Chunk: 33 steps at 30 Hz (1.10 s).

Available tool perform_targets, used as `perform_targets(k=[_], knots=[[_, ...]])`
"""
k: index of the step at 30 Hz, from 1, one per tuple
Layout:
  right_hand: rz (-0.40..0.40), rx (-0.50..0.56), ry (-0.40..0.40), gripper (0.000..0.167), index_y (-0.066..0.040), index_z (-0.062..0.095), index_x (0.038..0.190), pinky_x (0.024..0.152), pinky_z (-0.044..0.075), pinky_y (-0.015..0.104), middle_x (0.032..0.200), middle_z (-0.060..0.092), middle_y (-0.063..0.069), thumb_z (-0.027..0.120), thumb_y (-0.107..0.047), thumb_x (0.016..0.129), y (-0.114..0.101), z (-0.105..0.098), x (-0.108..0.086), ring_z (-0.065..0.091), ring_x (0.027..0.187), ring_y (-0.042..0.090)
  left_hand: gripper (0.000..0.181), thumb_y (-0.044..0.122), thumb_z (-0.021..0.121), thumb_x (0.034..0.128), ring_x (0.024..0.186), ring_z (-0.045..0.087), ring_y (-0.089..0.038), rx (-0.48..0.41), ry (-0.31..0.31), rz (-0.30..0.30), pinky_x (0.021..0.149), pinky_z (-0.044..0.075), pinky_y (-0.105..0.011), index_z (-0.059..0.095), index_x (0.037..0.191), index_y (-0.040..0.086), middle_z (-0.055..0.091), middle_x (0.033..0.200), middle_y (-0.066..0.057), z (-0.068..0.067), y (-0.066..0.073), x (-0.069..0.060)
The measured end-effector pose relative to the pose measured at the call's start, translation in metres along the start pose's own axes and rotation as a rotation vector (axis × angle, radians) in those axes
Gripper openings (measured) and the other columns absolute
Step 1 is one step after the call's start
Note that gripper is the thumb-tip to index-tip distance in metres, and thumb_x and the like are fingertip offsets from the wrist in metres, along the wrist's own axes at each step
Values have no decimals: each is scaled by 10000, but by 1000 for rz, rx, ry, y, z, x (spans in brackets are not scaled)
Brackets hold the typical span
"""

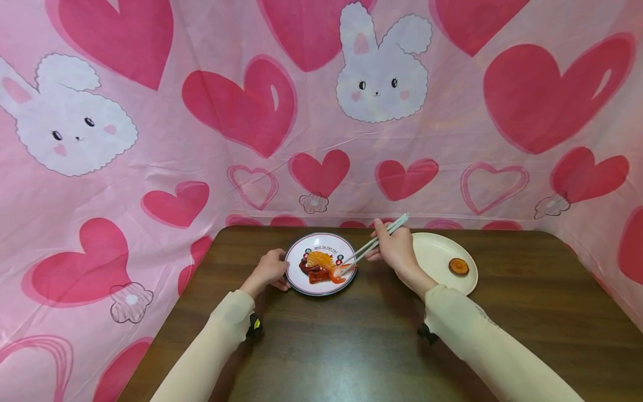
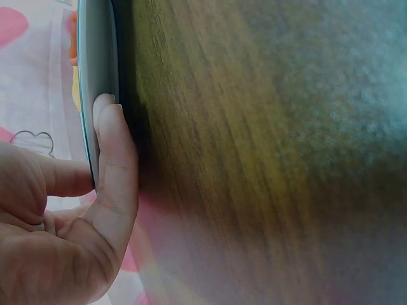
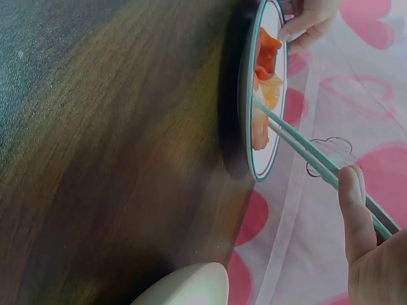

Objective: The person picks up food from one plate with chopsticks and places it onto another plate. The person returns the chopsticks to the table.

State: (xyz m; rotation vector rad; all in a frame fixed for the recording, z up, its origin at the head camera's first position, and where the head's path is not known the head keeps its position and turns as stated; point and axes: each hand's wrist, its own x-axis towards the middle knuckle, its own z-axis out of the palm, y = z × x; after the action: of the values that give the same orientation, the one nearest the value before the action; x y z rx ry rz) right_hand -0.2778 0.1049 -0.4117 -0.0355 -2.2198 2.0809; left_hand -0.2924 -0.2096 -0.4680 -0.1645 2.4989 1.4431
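Observation:
A small round white plate point(image 1: 301, 247) with a dark rim stands near the table's far side. My left hand point(image 1: 271, 269) grips its left edge; in the left wrist view the thumb lies at the rim and fingers point(image 2: 117, 146) press its underside. Food is heaped on it: a ridged yellow-orange piece point(image 1: 320, 259), a dark red piece point(image 1: 320, 276) and an orange-and-white piece resembling a shrimp point(image 1: 339, 273). My right hand point(image 1: 397, 248) holds pale green chopsticks point(image 3: 311, 152), slanting down leftward. Their tips reach the shrimp-like piece; whether they pinch it I cannot tell.
To the right, partly behind my right wrist, is a cream oval plate point(image 1: 427, 245) bearing a round brown slice point(image 1: 459, 267). Both stand on a dark wooden table point(image 1: 331, 346). A pink cloth point(image 1: 321, 128) with hearts and rabbits hangs behind and at the sides.

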Motion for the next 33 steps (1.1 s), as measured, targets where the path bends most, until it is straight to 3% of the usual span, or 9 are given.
perform_targets(k=[5, 11, 17, 26, 33], knots=[[-12, -7, 0, 471, 89, 628, 978, 633, 646, 511, 843, 687, 362, 540, -353, 1114, 2, 2, 0, 742, 571, 301, 452, 47, 517, 1083, 509, 661, -221, 3, 3, -3, 508, 635, -383, 419, 1501, -95, 638, 825, -255, 0, -1, 0], [-17, -4, 3, 467, 83, 636, 968, 679, 624, 593, 827, 687, 350, 541, -350, 1114, 3, 5, -1, 737, 558, 298, 457, 44, 514, 1081, 510, 662, -218, -1, 1, 1, 512, 637, -384, 415, 1504, -97, 640, 820, -254, 0, -3, 0], [-22, -11, 4, 461, 73, 639, 968, 656, 630, 573, 771, 697, 283, 546, -355, 1112, 2, 7, 0, 734, 550, 291, 440, 34, 508, 1068, 510, 664, -228, 1, 0, 10, 505, 635, -384, 431, 1477, -107, 644, 784, -245, -1, -3, 0], [-17, -7, 11, 449, 74, 635, 972, 642, 637, 542, 795, 698, 312, 543, -342, 1115, 3, 9, 0, 738, 561, 299, 455, 46, 526, 1073, 506, 656, -213, 3, 6, 4, 503, 632, -375, 426, 1495, -93, 642, 803, -237, 1, 0, -1], [5, -12, 11, 492, 119, 634, 1058, 691, 637, 552, 837, 716, 304, 544, -362, 1113, 6, 8, 1, 747, 583, 278, 444, 37, 520, 1076, 505, 652, -210, 6, 7, 4, 502, 632, -374, 428, 1488, -96, 640, 795, -235, 1, 0, -2]])
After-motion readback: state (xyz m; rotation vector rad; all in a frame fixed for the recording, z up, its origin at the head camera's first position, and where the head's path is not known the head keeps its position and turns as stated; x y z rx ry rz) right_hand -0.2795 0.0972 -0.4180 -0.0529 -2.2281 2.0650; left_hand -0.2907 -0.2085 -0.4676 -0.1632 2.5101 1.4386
